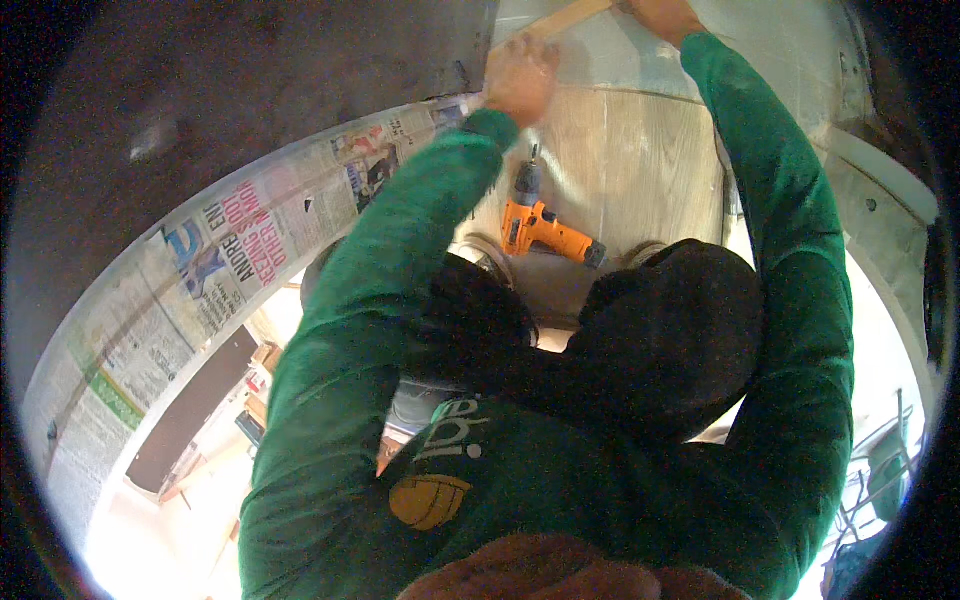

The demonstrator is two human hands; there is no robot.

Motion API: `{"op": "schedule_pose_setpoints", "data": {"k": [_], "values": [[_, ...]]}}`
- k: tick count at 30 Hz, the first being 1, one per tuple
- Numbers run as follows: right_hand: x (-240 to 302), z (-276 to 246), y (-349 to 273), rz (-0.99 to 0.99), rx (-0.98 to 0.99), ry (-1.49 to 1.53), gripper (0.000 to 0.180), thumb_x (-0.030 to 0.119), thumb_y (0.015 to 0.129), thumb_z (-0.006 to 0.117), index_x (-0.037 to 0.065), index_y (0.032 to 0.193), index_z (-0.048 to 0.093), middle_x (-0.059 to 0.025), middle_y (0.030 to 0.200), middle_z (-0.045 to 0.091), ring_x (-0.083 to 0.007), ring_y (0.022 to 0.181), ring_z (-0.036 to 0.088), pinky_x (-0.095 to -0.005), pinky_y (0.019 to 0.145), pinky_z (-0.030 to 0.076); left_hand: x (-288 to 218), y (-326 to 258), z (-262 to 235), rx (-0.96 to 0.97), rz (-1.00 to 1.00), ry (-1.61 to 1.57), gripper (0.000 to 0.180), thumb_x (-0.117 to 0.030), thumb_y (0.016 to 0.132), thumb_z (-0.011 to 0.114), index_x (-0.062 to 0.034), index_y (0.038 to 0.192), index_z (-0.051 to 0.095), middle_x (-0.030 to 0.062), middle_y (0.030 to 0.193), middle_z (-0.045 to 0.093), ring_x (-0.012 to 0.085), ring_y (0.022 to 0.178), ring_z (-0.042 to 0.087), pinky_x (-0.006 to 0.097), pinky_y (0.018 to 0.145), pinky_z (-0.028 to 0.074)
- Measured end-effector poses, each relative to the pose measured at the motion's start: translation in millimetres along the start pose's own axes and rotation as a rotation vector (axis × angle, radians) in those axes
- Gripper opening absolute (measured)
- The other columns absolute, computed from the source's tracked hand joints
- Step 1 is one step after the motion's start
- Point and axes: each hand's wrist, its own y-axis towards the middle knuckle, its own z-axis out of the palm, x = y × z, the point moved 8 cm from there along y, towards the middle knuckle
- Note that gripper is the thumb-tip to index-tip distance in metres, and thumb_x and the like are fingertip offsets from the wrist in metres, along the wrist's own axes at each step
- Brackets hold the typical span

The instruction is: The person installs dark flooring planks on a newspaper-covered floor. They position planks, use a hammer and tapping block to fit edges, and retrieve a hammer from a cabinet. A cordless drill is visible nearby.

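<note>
My left hand point(520, 78) has its fingers curled around the near end of a pale, flat wooden strip point(562, 20). My right hand point(660, 14) reaches the strip's far end at the top rim; I cannot tell how those fingers sit. Below my left fingers, an orange cordless drill point(541, 226) lies on a light wooden panel point(640, 160). Newspaper sheets point(230, 260) spread out to the left of my green sleeve point(380, 260).

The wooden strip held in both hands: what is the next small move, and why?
Probably press the wooden strip flat and steady on the pale board. Both the left hand and the right hand grip it, while the orange drill lies unused below.
</note>
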Motion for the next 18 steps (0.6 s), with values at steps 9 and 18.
{"op": "schedule_pose_setpoints", "data": {"k": [9, 18], "values": [[12.9, -4.1, -21.8, -0.059, -0.033, -0.162, 0.035, 0.032, 0.094, 0.068, 0.014, 0.123, 0.066, -0.012, 0.126, 0.06, -0.032, 0.121, 0.057, -0.0623, 0.087, 0.047, 53.4, 22.1, 18.1, 0.098, 0.197, 0.311, 0.061, -0.036, 0.085, 0.077, -0.0041, 0.134, 0.061, 0.0171, 0.137, 0.062, 0.0355, 0.135, 0.054, 0.05, 0.115, 0.04], [13.3, 11.8, -19.4, -0.026, -0.082, -0.193, 0.03, 0.027, 0.099, 0.059, 0.008, 0.122, 0.066, -0.0133, 0.123, 0.06, -0.0341, 0.114, 0.06, -0.0616, 0.088, 0.049, 71.2, 56.6, 32.7, 0.508, 0.566, 0.649, 0.058, -0.044, 0.091, 0.064, -0.0064, 0.135, 0.062, 0.0095, 0.138, 0.062, 0.0299, 0.14, 0.046, 0.054, 0.122, 0.025]]}}
